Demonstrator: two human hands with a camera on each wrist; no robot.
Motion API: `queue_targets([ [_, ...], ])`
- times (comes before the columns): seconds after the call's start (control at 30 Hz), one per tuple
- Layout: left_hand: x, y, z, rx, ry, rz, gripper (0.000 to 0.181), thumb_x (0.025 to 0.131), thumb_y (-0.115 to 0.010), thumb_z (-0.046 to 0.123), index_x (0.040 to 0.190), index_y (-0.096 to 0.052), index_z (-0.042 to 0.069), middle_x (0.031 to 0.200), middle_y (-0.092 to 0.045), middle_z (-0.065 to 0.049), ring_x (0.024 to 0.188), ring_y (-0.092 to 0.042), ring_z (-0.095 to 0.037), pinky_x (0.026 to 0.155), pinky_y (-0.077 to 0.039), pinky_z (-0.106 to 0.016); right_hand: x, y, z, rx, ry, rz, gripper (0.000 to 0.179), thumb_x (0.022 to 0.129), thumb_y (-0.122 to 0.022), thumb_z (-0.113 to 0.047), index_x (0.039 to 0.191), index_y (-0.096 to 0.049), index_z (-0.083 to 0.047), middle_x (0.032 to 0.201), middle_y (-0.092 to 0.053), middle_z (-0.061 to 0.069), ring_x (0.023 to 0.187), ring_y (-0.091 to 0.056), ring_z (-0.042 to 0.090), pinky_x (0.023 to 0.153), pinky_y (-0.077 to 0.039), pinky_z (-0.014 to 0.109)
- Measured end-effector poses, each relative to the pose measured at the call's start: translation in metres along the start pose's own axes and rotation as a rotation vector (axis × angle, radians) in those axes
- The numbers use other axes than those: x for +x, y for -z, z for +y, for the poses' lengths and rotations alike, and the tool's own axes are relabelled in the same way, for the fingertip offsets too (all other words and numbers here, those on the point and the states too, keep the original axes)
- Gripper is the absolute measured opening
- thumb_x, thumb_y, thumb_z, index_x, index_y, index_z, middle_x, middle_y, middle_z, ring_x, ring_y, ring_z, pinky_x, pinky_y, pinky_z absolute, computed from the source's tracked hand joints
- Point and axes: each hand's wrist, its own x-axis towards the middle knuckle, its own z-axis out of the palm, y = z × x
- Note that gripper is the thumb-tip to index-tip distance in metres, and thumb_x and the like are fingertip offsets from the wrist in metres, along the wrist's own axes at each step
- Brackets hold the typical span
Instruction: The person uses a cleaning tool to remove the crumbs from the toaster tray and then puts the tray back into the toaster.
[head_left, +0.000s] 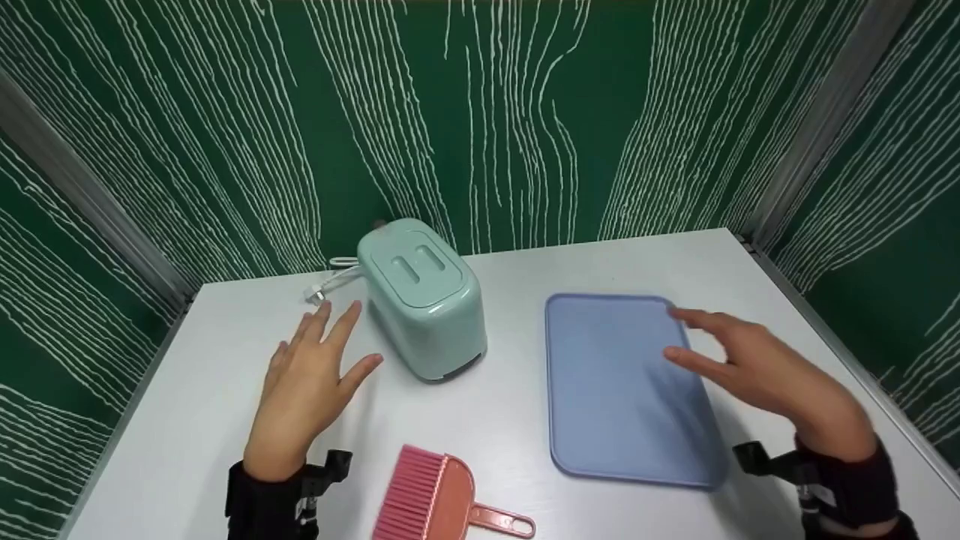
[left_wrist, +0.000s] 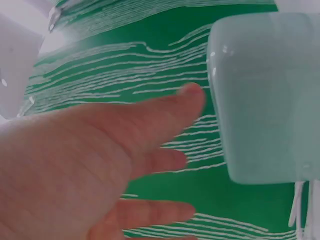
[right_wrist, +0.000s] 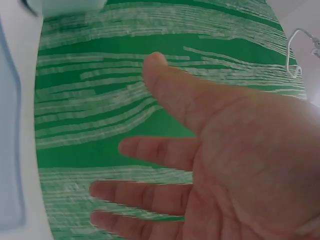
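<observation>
A mint-green toaster (head_left: 435,315) with a lid over its top stands left of centre on the white table. My left hand (head_left: 304,382) hovers at its left side, fingers spread and holding nothing. In the left wrist view the thumb points toward the toaster (left_wrist: 270,100), with a gap between them. Over the right edge of a flat blue tray (head_left: 622,390) is my right hand (head_left: 750,360), its thumb and fingers stretched out and nothing in them. The right wrist view shows its open palm (right_wrist: 240,150), with part of the tray (right_wrist: 10,150) at the left.
A small broom with pink bristles (head_left: 409,491) and an orange handle (head_left: 502,519) lies at the table's front. The toaster's white cord and plug (head_left: 316,291) rest behind my left hand. Green walls with white lines (head_left: 510,112) enclose the table (head_left: 517,270).
</observation>
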Motion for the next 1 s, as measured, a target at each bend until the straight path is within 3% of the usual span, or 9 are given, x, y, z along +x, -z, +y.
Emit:
queue_targets([
  [0.17,0.01,-0.024,0.014,-0.009,-0.131,0.168,0.074,0.098,-0.078,0.043,0.161,-0.049,0.015,0.166,-0.042,-0.029,0.15,-0.045,-0.054,0.114,-0.043,-0.077,0.015,-0.028,-0.015,0.073,0.123,-0.036,0.055,0.108,-0.065,-0.043,0.15,-0.062,-0.009,0.146,-0.069,0.012,0.131,-0.066,0.036,0.104,-0.056,0.06],
  [0.3,0.018,-0.047,0.027,-0.021,-0.229,0.25,0.073,0.097,-0.079,0.044,0.159,-0.051,0.018,0.165,-0.043,-0.029,0.15,-0.045,-0.055,0.111,-0.046,-0.075,0.031,-0.057,-0.021,0.134,0.194,-0.092,0.044,0.108,-0.065,-0.04,0.141,-0.069,-0.011,0.13,-0.076,0.004,0.118,-0.072,0.024,0.097,-0.06,0.042],
  [0.47,0.032,-0.068,0.035,-0.053,-0.257,0.309,0.073,0.095,-0.083,0.04,0.158,-0.052,0.019,0.166,-0.039,-0.029,0.151,-0.041,-0.057,0.109,-0.046,-0.077,0.054,-0.101,-0.029,0.268,0.245,-0.152,0.038,0.108,-0.066,-0.033,0.132,-0.07,-0.005,0.102,-0.079,0.002,0.093,-0.071,0.011,0.081,-0.058,0.026],
  [0.57,0.04,-0.077,0.038,-0.08,-0.242,0.3,0.075,0.095,-0.084,0.039,0.159,-0.051,0.019,0.168,-0.035,-0.029,0.152,-0.037,-0.06,0.108,-0.045,-0.08,0.068,-0.127,-0.04,0.41,0.174,-0.236,0.043,0.109,-0.065,-0.032,0.135,-0.065,0.002,0.095,-0.079,0.008,0.085,-0.073,0.014,0.073,-0.058,0.025],
  [0.67,0.045,-0.085,0.042,-0.097,-0.219,0.271,0.077,0.095,-0.084,0.039,0.161,-0.049,0.02,0.171,-0.031,-0.028,0.154,-0.03,-0.065,0.108,-0.043,-0.083,0.08,-0.146,-0.055,0.542,0.054,-0.316,0.047,0.11,-0.063,-0.035,0.138,-0.06,0.003,0.096,-0.079,0.012,0.083,-0.074,0.017,0.071,-0.061,0.027],
  [0.8,0.05,-0.091,0.045,-0.09,-0.19,0.259,0.078,0.095,-0.082,0.041,0.163,-0.047,0.022,0.173,-0.029,-0.026,0.153,-0.022,-0.07,0.111,-0.039,-0.084,0.093,-0.162,-0.075,0.693,-0.077,-0.383,0.052,0.111,-0.061,-0.04,0.14,-0.057,0.002,0.097,-0.079,0.012,0.083,-0.075,0.016,0.076,-0.063,0.029],
  [1.0,0.055,-0.095,0.047,-0.088,-0.199,0.297,0.077,0.095,-0.083,0.038,0.162,-0.048,0.021,0.171,-0.033,-0.027,0.15,-0.024,-0.074,0.115,-0.04,-0.08,0.106,-0.182,-0.097,0.986,-0.244,-0.461,0.053,0.113,-0.055,-0.036,0.146,-0.043,0.003,0.093,-0.075,0.011,0.077,-0.075,0.016,0.074,-0.065,0.029],
])
